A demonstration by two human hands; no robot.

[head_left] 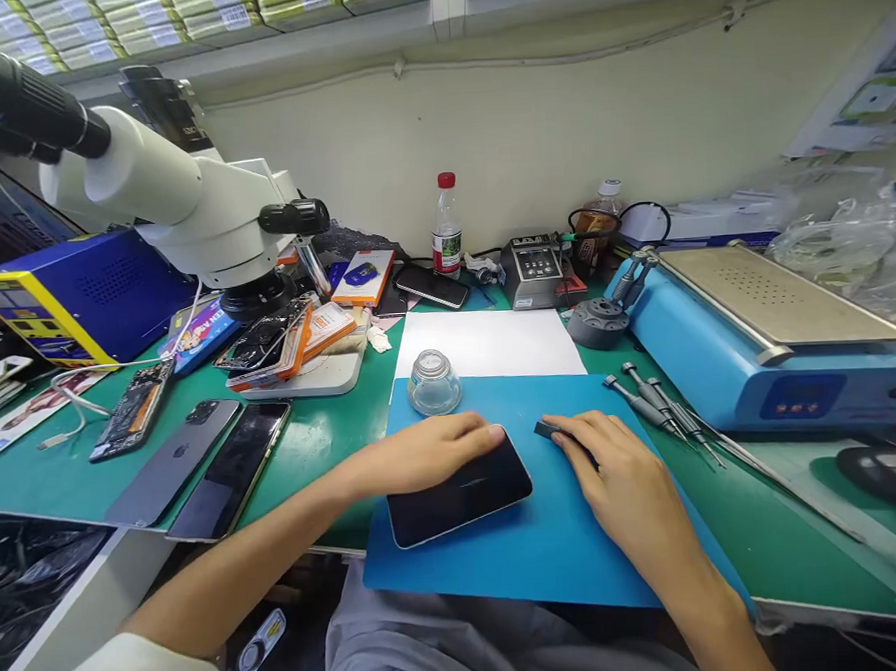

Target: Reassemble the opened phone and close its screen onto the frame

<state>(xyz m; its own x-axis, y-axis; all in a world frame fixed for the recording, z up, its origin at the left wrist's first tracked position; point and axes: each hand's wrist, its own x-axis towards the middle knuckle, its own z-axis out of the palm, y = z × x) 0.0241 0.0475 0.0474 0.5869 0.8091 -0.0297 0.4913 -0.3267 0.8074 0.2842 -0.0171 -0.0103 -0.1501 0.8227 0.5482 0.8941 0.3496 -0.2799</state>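
A smartphone [463, 495] with a dark screen lies face up and slightly askew on the blue mat [505, 563]. My left hand [446, 451] grips it along the far edge, the thumb over the top corner; the other fingers are partly hidden. To the right, above the mat, my right hand [612, 462] is closed on a small dark block [547, 429], whose end sticks out past the fingertips. I cannot make out what kind of block it is. Just beyond my left hand stands a small clear glass jar [434, 384].
Several screwdrivers [658, 405] lie right of the mat, before a blue heating plate machine [778, 328]. A microscope [186, 209] overhangs the left side. Two phones [230, 467] lie below it. White paper [493, 343], a bottle [447, 230] and a soldering station [533, 271] are at the back.
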